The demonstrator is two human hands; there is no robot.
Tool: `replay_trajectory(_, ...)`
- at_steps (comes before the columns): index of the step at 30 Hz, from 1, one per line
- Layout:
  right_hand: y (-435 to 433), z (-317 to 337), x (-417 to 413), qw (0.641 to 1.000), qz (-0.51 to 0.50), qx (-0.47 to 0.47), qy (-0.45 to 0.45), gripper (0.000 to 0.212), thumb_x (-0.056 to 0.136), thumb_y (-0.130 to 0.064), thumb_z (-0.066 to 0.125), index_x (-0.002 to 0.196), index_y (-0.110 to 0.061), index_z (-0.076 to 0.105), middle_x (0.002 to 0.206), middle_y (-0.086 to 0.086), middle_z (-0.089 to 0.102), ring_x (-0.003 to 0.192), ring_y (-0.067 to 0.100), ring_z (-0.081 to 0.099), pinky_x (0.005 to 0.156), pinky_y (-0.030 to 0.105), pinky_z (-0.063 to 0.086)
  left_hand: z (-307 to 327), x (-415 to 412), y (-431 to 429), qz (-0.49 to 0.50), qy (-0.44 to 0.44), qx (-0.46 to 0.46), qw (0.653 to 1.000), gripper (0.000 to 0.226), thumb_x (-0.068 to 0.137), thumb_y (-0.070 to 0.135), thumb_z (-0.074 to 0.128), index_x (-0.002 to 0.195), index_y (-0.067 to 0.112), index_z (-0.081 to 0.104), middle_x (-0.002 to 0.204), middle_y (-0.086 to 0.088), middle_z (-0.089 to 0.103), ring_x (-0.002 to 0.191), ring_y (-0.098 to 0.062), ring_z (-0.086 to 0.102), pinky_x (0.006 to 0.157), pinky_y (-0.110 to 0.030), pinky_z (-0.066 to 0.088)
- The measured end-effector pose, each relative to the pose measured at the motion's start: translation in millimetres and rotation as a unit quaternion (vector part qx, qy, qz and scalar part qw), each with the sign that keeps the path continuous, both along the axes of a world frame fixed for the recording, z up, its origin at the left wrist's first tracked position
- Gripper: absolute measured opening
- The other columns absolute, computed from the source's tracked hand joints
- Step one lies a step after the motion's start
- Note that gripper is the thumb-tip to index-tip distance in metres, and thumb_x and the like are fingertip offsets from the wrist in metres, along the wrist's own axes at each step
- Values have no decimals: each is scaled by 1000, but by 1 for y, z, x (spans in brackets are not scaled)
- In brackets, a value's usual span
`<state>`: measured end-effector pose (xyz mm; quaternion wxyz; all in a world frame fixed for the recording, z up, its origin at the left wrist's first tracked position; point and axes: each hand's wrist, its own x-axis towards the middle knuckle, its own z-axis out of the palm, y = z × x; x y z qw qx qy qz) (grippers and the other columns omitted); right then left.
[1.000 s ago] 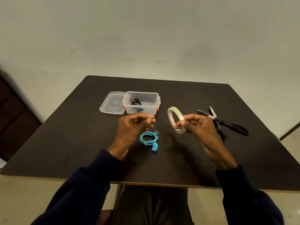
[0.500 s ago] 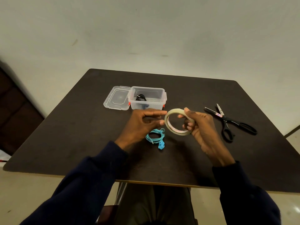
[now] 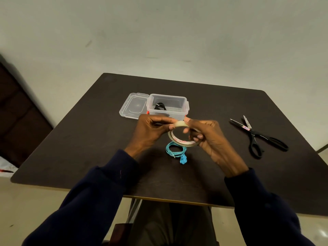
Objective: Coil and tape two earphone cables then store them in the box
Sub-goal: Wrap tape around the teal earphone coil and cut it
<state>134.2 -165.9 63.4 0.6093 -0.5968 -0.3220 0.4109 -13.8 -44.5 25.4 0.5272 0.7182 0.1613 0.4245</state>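
A coiled blue earphone cable [image 3: 175,151] lies on the dark table [image 3: 88,139] below my hands. My right hand [image 3: 207,139] holds a roll of clear tape [image 3: 182,141] just above the coil, fingers through its ring. My left hand [image 3: 150,130] pinches the roll's top edge with thumb and fingertips. Behind the hands stands a clear plastic box [image 3: 179,103], open, with a coiled black earphone cable [image 3: 159,106] inside. Its lid [image 3: 134,105] lies flat on the box's left.
Black-handled scissors [image 3: 257,137] lie on the table to the right, blades pointing left and away. The table's front edge runs just above my lap. A dark piece of furniture [image 3: 16,112] stands at the far left.
My hands came together: the left hand moved right to the tape roll and now pinches its top edge. The right hand turned the roll flatter over the blue coil.
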Motion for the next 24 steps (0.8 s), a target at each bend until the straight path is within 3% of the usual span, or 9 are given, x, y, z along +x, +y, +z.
replay_trajectory(3, 0, 1, -5, 999, 40, 8, 8, 29, 96, -15, 62, 84, 9, 71, 45, -4, 54, 45, 6, 34, 57, 24, 35, 0, -5, 2, 21, -34, 22, 999, 28, 80, -2, 75, 107, 3, 72, 98, -9, 76, 93, -19, 74, 83, -27, 60)
replay_trajectory(7, -1, 6, -11, 996, 74, 36, 42, 31, 98, -8, 54, 81, 1, 78, 77, 14, 70, 52, 6, 41, 55, 19, 42, -7, -9, 6, 35, -67, 29, 997, 25, 83, 0, 74, 107, -2, 72, 101, -18, 75, 96, -28, 73, 85, -37, 60)
replay_trajectory(10, 3, 7, -11, 994, 95, 38, 31, 35, 98, -4, 51, 78, -2, 79, 88, 21, 73, 55, 9, 45, 55, 20, 46, -8, -9, 8, 41, -72, 48, 995, 23, 84, 1, 73, 106, -3, 73, 99, -16, 75, 95, -25, 73, 86, -34, 59)
replay_trajectory(13, 5, 3, -8, 992, 119, 35, 34, 30, 99, 2, 44, 98, 6, 73, 90, 17, 74, 58, 10, 50, 60, 22, 51, -9, -9, 14, 48, -78, 47, 995, 22, 85, 1, 72, 106, -1, 73, 100, -13, 75, 96, -24, 72, 88, -35, 59)
replay_trajectory(17, 11, -2, -9, 988, 132, 41, 73, 29, 97, 3, 44, 119, 11, 62, 74, 4, 70, 66, 10, 57, 74, 24, 57, -10, -10, 16, 63, -94, -39, 993, 20, 85, -1, 72, 104, 0, 75, 100, -13, 77, 99, -27, 73, 91, -46, 58)
replay_trajectory(19, 15, -3, -12, 984, 148, 51, 79, 33, 99, -1, 44, 124, 14, 59, 79, 11, 66, 68, 11, 57, 78, 28, 56, -10, -10, 14, 70, -98, -80, 990, 21, 85, -1, 72, 106, -2, 75, 102, -12, 77, 101, -26, 73, 93, -44, 58)
replay_trajectory(22, 20, -5, -13, 992, 97, 60, 62, 32, 96, -10, 56, 116, 14, 66, 91, 28, 58, 64, 12, 58, 82, 34, 59, -13, -12, 13, 77, -87, -125, 985, 23, 86, -2, 71, 108, -2, 74, 105, -11, 77, 103, -24, 73, 95, -45, 57)
replay_trajectory(24, 22, -3, -14, 998, 48, 49, 12, 30, 88, -19, 67, 101, 7, 75, 81, 25, 63, 59, 14, 57, 76, 32, 61, -13, -14, 13, 69, -63, -94, 991, 27, 86, 1, 73, 113, 1, 73, 110, -8, 76, 105, -21, 72, 94, -45, 58)
